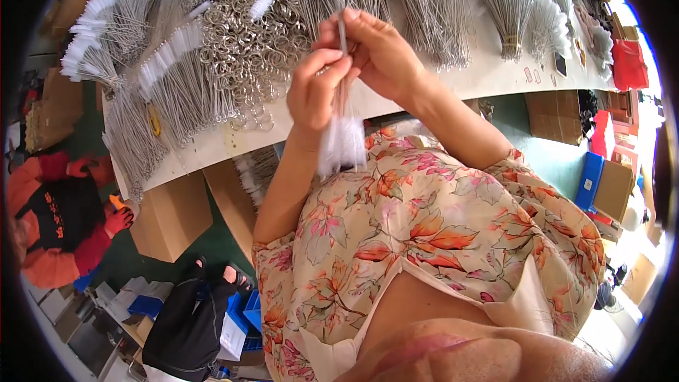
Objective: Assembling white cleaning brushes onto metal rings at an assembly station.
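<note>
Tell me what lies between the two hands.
A small bundle of wire brushes, gripped by left hand and right hand; white bristle ends hang below, head view.

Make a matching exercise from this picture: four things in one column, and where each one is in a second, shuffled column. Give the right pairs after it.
Things:
1. bunch of wire brushes
2. pile of metal rings
3. red bag
4. blue box

Places:
A. far right end of the table
B. held in the left hand and right hand
C. on the floor, right of the person
D. on the table, left of the hands

Pairs: 1-B, 2-D, 3-A, 4-C
</note>
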Tool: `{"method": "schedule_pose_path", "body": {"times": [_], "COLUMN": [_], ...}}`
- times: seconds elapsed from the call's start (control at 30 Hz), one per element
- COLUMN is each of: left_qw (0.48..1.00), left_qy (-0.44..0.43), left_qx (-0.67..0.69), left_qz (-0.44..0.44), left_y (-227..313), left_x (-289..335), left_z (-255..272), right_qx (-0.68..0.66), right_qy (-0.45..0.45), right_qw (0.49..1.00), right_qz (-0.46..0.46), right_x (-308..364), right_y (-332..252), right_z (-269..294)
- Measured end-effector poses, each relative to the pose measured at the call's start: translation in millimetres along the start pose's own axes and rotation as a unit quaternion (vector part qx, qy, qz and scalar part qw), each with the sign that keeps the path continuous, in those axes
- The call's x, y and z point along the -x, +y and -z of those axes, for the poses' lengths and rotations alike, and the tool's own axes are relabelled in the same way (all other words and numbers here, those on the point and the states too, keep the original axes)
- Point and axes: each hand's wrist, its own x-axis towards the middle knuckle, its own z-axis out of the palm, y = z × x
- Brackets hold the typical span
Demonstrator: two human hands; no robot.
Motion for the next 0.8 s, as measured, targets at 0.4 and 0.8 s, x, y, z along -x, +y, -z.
{"method": "schedule_pose_path", "body": {"times": [0.4, 0.8], "left_qw": [0.937, 0.966], "left_qy": [-0.189, -0.256], "left_qx": [0.093, 0.015], "left_qz": [0.280, 0.010], "left_y": [-3, 0], "left_x": [73, 38], "left_z": [25, 36], "right_qx": [0.964, 0.590], "right_qy": [-0.230, -0.175], "right_qw": [0.120, 0.766], "right_qz": [-0.061, -0.187], "right_x": [49, 57], "right_y": [-38, -37], "right_z": [36, 28]}}
